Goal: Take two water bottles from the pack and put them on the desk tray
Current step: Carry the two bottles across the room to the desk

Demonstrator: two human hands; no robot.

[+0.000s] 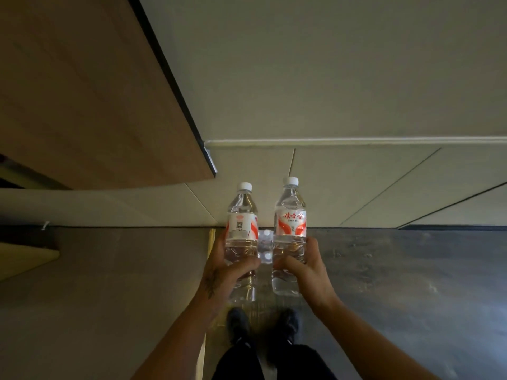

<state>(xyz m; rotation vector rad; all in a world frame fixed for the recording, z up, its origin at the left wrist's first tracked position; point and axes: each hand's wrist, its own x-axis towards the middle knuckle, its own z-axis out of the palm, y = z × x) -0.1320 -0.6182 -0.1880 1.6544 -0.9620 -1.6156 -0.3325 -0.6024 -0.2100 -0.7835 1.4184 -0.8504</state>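
Note:
I hold two clear water bottles upright in front of me, each with a white cap and a white-and-red label. My left hand [223,266] grips the lower half of the left bottle [242,223]. The right bottle [290,220] is held around its lower part by my right hand [304,267]. Between and below the two bottles, the pack of bottles [265,246] shows as a few caps on the floor. No desk tray is in view.
A wooden desk top [96,105] with a dark edge juts in from the upper left. A pale wall [329,64] with a skirting strip stands ahead. My two dark shoes [238,323] stand on the floor below the bottles.

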